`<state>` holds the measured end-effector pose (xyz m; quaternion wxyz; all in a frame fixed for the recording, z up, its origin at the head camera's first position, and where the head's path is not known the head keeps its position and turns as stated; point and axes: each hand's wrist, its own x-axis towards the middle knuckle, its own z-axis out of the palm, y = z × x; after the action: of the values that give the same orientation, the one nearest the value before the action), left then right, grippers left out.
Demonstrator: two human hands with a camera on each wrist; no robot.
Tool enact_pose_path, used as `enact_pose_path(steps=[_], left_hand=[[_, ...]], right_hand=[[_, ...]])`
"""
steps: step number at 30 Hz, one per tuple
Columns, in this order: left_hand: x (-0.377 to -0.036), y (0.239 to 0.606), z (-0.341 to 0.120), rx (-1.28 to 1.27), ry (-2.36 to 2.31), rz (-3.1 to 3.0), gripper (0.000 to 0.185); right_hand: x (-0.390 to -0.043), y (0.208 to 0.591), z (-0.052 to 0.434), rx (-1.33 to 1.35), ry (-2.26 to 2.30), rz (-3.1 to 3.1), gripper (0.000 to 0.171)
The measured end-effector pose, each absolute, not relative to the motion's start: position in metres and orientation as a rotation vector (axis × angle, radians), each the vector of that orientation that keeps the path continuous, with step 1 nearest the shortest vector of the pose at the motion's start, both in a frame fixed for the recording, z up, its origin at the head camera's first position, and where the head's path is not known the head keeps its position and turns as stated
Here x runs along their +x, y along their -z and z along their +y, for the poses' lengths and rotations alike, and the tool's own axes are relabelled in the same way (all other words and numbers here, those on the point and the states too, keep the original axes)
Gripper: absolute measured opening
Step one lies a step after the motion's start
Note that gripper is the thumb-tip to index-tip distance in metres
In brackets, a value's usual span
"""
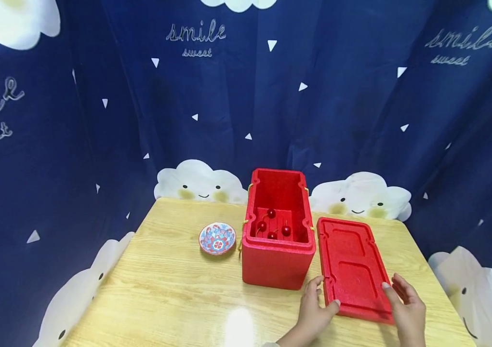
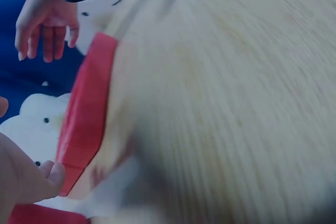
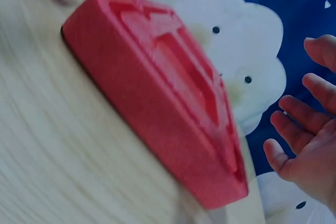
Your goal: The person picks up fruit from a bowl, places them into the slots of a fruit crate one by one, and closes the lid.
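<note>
While your left hand point(image 1: 312, 308) and right hand point(image 1: 406, 303) flank the red foam lid point(image 1: 352, 267), fingers relaxed and gripping nothing, it lies flat on the bench point(image 1: 163, 289) beside the uncovered foam box point(image 1: 278, 231); cherries point(image 1: 272, 224) inside, closing remains.

lid point(image 1: 352, 267) right of box point(image 1: 278, 231), dish point(image 1: 217, 238) left

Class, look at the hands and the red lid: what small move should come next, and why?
Probably close both hands on the lid: it lies flat beside the open red box, the left hand touches its near edge, and the right hand is open, not gripping.
</note>
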<state>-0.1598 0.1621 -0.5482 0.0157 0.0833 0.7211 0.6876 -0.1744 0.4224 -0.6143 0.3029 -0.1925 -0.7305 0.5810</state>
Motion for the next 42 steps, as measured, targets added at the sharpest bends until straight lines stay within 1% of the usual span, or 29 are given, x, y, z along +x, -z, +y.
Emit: enact_pose_path(steps=[6, 11, 16, 19, 22, 26, 32, 35, 39, 42], left_hand=[[-0.163, 0.560, 0.173, 0.214, -2.051, 2.261, 0.064], [-0.173, 0.566, 0.178, 0.175, -1.955, 2.249, 0.071], [-0.182, 0.568, 0.180, 0.143, -1.960, 2.138, 0.072], [-0.183, 0.569, 0.181, 0.147, -2.006, 2.068, 0.071], [-0.183, 0.571, 0.182, 0.166, -2.037, 2.012, 0.072], [-0.189, 0.573, 0.183, 0.200, -2.051, 1.976, 0.076], [-0.190, 0.570, 0.182, 0.184, -2.024, 2.011, 0.074], [-0.188, 0.566, 0.181, 0.173, -2.002, 2.039, 0.076], [-0.184, 0.563, 0.178, 0.231, -1.891, 2.159, 0.077], [-0.181, 0.562, 0.174, 0.275, -1.793, 2.278, 0.081]], right_hand=[[-0.170, 0.612, 0.427, -0.576, -1.655, -1.883, 0.052], [-0.157, 0.590, 0.419, -0.553, -1.771, -1.877, 0.054], [-0.147, 0.570, 0.412, -0.702, -1.949, -1.879, 0.068], [-0.145, 0.568, 0.412, -0.815, -2.000, -1.917, 0.076], [-0.148, 0.573, 0.415, -0.881, -1.990, -2.004, 0.079], [-0.155, 0.578, 0.413, -0.892, -1.918, -2.168, 0.081], [-0.154, 0.571, 0.407, -0.878, -1.843, -2.237, 0.081], [-0.153, 0.565, 0.405, -0.884, -1.813, -2.238, 0.081], [-0.153, 0.560, 0.395, -0.889, -1.696, -2.366, 0.084], [-0.151, 0.555, 0.387, -0.835, -1.635, -2.437, 0.086]])
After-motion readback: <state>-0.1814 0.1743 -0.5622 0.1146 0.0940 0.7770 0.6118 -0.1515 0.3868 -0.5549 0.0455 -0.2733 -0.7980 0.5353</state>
